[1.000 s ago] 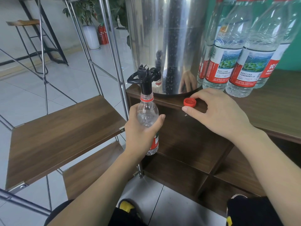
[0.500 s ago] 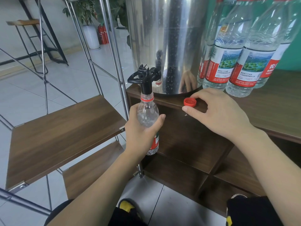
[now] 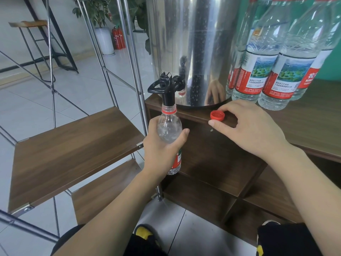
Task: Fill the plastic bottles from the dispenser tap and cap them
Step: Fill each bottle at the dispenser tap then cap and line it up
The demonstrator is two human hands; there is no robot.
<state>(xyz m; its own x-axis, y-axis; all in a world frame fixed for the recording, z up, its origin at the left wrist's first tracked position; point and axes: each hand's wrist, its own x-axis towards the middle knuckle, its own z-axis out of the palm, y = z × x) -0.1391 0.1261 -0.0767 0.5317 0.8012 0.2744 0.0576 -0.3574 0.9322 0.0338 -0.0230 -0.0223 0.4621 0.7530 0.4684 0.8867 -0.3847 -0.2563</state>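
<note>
- The left hand is gripping a small plastic bottle, fingers and thumb wrapped around its body, and is holding its open mouth right up against the black dispenser tap.
- The tap is sticking out from a steel dispenser sitting on the wooden cabinet top.
- The right hand is resting at the cabinet edge, thumb and a fingertip curling around the red cap lying there; whether they are actually pinching it, I cannot tell.
- How full the bottle is getting is hard to read; it is looking clear near the shoulder, so filling is probably underway, not finished.
- At least 4 large labelled bottles are standing beside the dispenser; red caps are showing at the frame top on some.
- Remaining for this bottle, as I judge it: finishing the fill and screwing on the cap.
</note>
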